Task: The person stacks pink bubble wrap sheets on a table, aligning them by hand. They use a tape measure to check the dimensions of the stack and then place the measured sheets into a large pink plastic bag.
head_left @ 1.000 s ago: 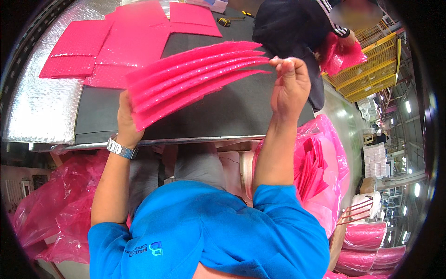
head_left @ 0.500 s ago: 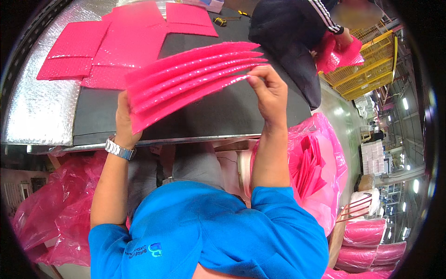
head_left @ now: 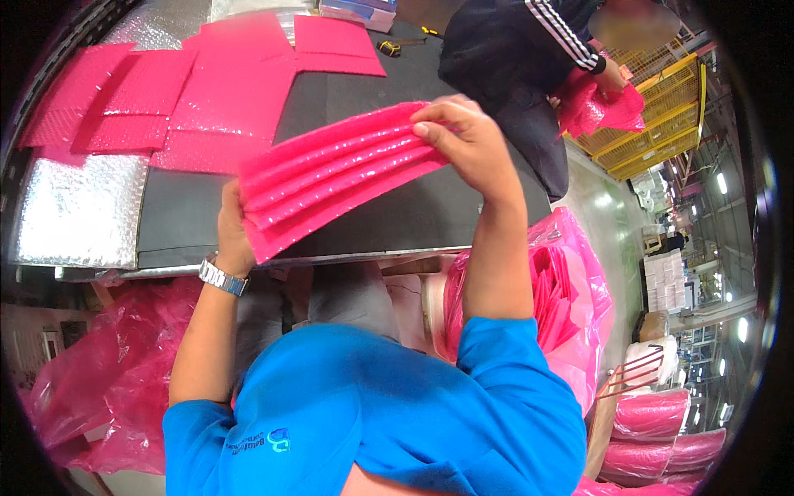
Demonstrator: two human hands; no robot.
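Note:
Both my hands hold a small stack of pink bubble-wrap pouches (head_left: pixel 339 178) above the dark table. The stack tilts up toward the right, and its long edges are fanned in ridges. My left hand (head_left: pixel 235 236), with a metal watch at the wrist, is closed round the stack's left end; its fingers are partly hidden behind it. My right hand (head_left: pixel 467 140) grips the upper right end, thumb in front. Beyond the stack, more pink bubble-wrap pouches (head_left: pixel 227 87) lie flat and overlapping on the table.
A silver bubble sheet (head_left: pixel 78 211) covers the table's left end. A yellow tape measure (head_left: pixel 389 49) lies at the back. A co-worker's hand (head_left: pixel 610 78) holds pink bubble wrap at the far right. An open plastic bag of pink pouches (head_left: pixel 558 289) stands right of me, pink plastic (head_left: pixel 116 364) left.
The stack's right ends, spread before, are now gathered in my right hand, which has moved left. Another pink pouch now lies at the far left over the silver sheet.

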